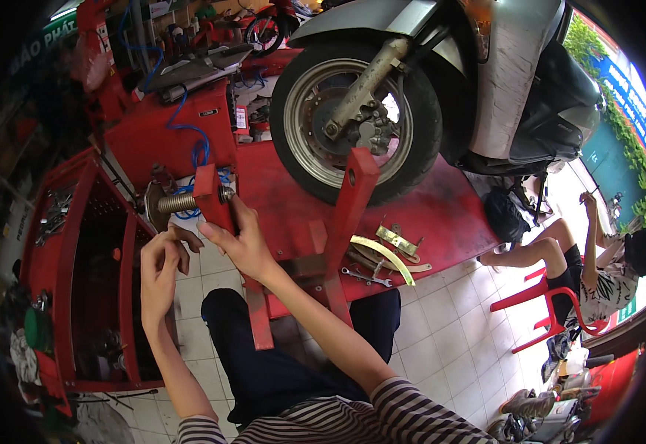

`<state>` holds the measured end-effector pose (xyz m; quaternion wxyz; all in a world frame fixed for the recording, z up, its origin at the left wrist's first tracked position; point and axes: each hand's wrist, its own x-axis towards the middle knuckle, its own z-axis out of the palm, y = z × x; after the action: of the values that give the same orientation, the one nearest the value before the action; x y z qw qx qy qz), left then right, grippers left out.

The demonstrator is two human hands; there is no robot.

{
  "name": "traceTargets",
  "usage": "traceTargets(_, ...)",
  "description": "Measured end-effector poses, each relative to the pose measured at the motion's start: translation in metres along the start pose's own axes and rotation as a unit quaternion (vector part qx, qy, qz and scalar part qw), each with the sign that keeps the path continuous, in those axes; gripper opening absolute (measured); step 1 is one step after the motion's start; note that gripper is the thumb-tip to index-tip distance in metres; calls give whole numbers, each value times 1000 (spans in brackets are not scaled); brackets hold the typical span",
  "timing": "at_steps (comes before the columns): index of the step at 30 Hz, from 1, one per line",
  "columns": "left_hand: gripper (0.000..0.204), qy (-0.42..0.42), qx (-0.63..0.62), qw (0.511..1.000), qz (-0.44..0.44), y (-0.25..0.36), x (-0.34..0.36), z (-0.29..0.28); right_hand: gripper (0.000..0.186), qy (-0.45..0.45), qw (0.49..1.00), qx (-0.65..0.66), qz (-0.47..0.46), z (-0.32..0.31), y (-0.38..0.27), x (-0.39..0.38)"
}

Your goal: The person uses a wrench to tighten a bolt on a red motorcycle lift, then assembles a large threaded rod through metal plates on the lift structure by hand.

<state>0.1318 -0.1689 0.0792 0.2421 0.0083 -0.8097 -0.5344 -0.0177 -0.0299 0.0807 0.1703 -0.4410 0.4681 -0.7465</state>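
Note:
A red wheel clamp stands at the front of a red lift table, with a left upright [213, 194] and a taller right upright [354, 189]. Through the left upright runs a threaded screw [178, 202] with a round metal handwheel [153, 207] at its outer end. My right hand [245, 248] is at this upright, thumb across its near side and index finger up by the screw's inner end; its other fingers are partly hidden. Just below the handwheel, my left hand [161, 270] has loosely bent fingers and nothing visible in them. A scooter's front wheel [356, 122] stands beyond the clamp.
Loose metal parts [397, 243], a yellow curved strip [389, 259] and a wrench [367, 277] lie on the table's right front. A red tool cabinet [71, 296] stands at left. At right, a person [589, 274] sits on a red chair [552, 311]. A blue hose [197, 144] hangs behind the clamp.

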Motion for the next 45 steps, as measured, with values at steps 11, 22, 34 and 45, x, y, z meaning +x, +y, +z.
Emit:
traceTargets(11,49,162,-3,985,50,37,19,17,46,27,999,-8,-42,2,7,-2)
traceTargets(22,49,166,28,979,114,66,29,21,40,24,999,31,-36,2,12,-2)
traceTargets(34,50,167,-5,979,118,62,27,14,41,23,998,48,-28,6,10,-2)
traceTargets(45,54,152,26,976,157,57,26,11,38,10,999,40,-36,2,15,-2)
